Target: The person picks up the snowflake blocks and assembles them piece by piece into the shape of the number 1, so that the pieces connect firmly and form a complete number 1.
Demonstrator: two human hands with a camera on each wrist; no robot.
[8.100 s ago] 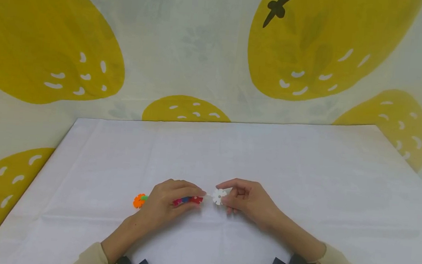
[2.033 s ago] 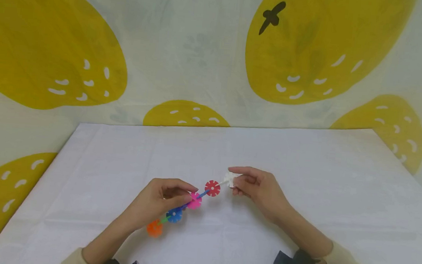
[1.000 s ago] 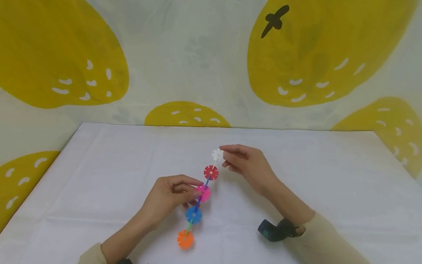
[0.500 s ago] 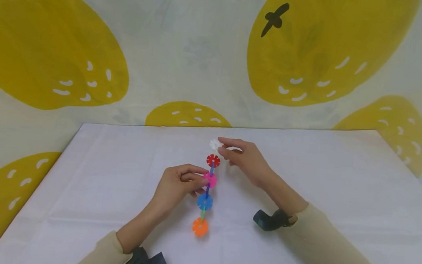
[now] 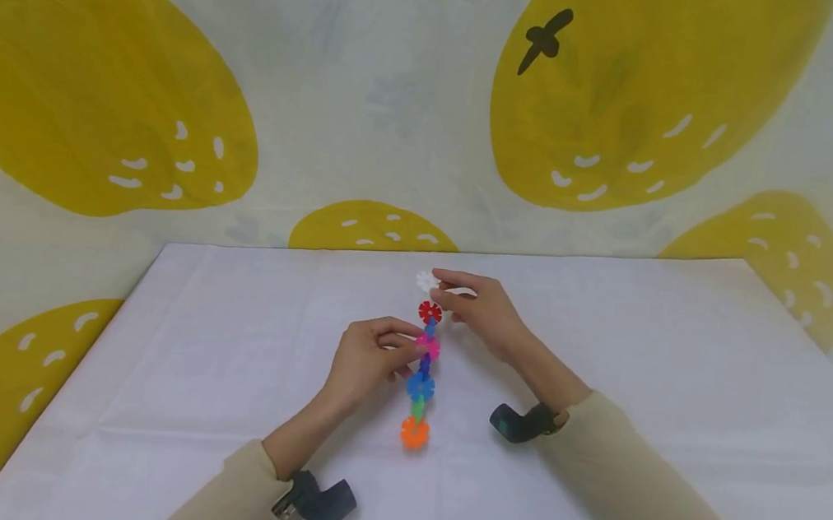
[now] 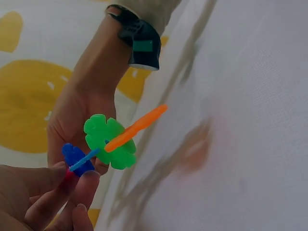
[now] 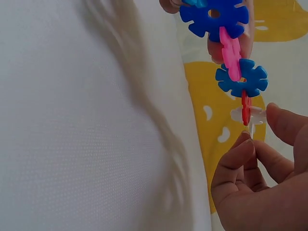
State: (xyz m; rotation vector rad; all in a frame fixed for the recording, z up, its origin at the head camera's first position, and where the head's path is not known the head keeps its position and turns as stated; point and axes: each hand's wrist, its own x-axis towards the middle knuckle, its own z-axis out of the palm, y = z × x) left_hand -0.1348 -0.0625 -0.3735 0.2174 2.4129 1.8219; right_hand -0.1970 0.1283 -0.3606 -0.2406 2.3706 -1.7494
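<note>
A chain of interlocking snowflake discs is held above the table, running away from the person in the head view. From the near end come an orange disc (image 5: 414, 433), a green disc (image 5: 417, 409), a light blue disc (image 5: 420, 387), a dark blue disc (image 7: 214, 17), a pink disc (image 5: 429, 348), another blue disc (image 7: 241, 78), a red disc (image 5: 430, 312) and white discs (image 5: 425, 282). My left hand (image 5: 371, 359) pinches the pink disc from the left. With thumb and fingers, my right hand (image 5: 487, 307) pinches the white end disc.
A white cloth covers the table (image 5: 231, 343). Behind it hangs a pale curtain (image 5: 372, 83) printed with yellow fruit shapes. A dark wrist camera (image 5: 324, 500) sits on the left wrist, another camera (image 5: 521, 424) on the right.
The chain, crosswise and largely under the left hand at first, has been lifted and turned to point away from the person. Both hands have moved farther forward and still hold it.
</note>
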